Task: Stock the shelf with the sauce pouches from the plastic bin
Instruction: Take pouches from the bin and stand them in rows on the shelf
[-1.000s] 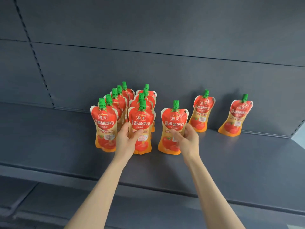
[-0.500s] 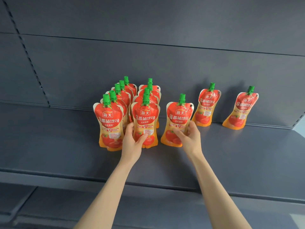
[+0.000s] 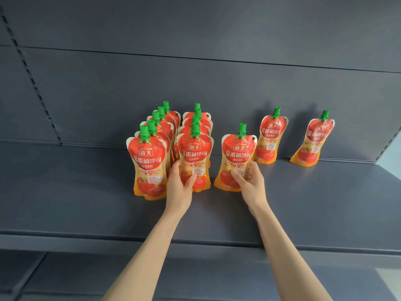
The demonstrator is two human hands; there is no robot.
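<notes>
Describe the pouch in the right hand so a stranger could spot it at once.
On the grey shelf, look just right of the two packed rows of red sauce pouches. The pouch stands alone there, gripped low down by the right hand. Unlike the two pouches leaning on the back panel further right, it sits forward, level with the rows' front pouches.

the sauce pouches (image 3: 194, 161) are glossy printed plastic film, catching the light. their green caps (image 3: 143, 131) look hard plastic. the shelf (image 3: 86, 192) is matt grey metal.
</notes>
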